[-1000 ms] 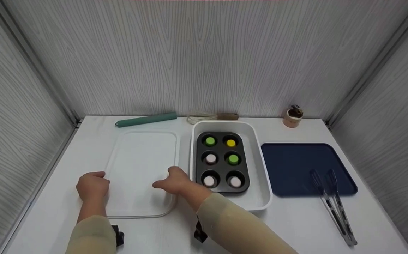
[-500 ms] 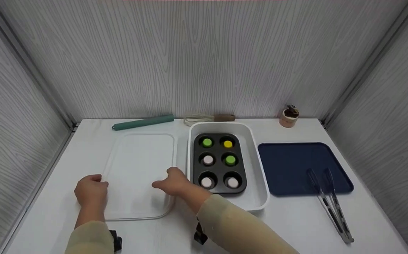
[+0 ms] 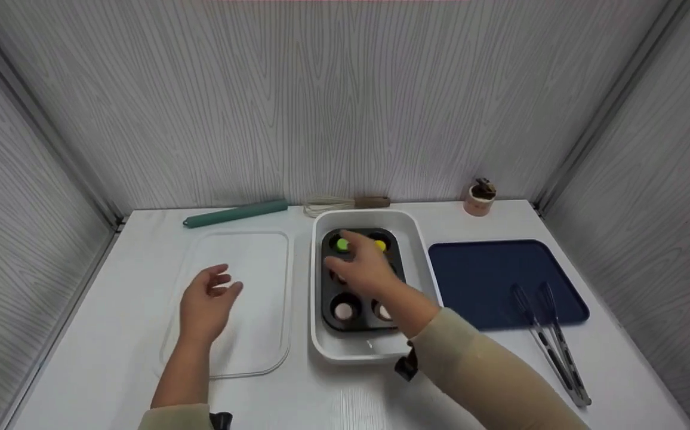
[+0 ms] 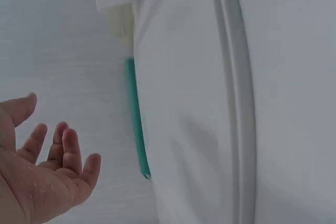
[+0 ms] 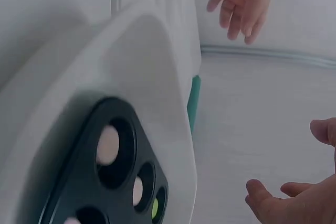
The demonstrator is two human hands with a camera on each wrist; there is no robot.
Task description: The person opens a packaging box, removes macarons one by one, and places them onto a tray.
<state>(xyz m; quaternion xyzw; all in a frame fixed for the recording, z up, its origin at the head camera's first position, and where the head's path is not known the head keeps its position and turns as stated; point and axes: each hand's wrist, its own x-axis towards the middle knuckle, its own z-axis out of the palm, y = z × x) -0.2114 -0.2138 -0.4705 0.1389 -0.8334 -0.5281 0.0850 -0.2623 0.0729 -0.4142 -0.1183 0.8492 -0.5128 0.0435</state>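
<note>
Pale grey wood-grain walls enclose a white table on three sides, with metal strips running down both back corners. The light is soft and even.

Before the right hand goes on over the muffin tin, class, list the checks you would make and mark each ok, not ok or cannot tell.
1. Right hand free, no grip on anything: ok.
2. Left hand open, above the clear lid: ok.
3. Muffin tin sits inside the white dish: ok.
4. Lid off the dish, flat on the table: ok.
5. All six cups filled: cannot tell, the hand hides the middle row.
6. Tongs apart from the dish, partly on the blue tray: ok.
</note>
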